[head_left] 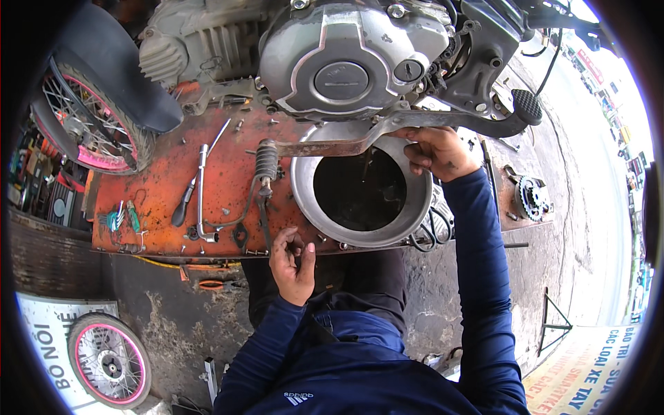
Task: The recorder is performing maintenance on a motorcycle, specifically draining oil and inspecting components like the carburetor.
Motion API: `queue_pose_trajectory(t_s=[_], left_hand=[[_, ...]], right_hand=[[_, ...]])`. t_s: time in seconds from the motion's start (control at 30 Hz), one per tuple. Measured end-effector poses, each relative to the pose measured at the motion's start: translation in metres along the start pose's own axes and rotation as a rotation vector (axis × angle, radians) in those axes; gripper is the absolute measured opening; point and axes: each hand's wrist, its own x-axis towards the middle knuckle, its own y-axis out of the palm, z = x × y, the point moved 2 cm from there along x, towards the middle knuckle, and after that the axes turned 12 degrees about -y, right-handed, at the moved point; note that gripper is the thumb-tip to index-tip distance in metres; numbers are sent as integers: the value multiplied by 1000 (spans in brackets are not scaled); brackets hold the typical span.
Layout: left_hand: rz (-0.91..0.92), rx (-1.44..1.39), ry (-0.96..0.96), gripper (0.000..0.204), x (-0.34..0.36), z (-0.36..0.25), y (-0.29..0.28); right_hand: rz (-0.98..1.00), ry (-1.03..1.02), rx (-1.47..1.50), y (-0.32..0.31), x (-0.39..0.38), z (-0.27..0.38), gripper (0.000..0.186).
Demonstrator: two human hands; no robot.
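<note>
A silver motorcycle engine [346, 81] with a round side cover fills the upper middle. Below it stands a round metal basin [302, 197] with dark liquid inside, and a thin dark streak hangs over that liquid. My right hand [443, 153] is above the basin's right rim, under the brake pedal lever [477, 123]. Its fingers are curled, and the fingertips go partly out of sight beneath the lever; what they grip is hidden. My left hand [294, 268] hovers at the bench's front edge, near the rubber footpeg [266, 162], loosely curled with thumb apart, holding nothing visible.
On the orange bench [159, 200] lie a socket wrench [202, 187], a screwdriver [184, 204] and small bolts. A sprocket [531, 198] rests at the right. Pink-rimmed wheels [111, 360] stand at the left, and pliers [218, 284] lie below the bench edge.
</note>
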Motion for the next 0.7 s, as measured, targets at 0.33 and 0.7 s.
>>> queue_pose_trajectory(t_s=[0.33,0.7], left_hand=[[-6,-56,31,38,-1,4,1],[-7,-16,28,39,0,4,1]], right_hand=[[-56,12,1,-5,1,-5,36],[-97,-6,21,-11,-2,-4,31]])
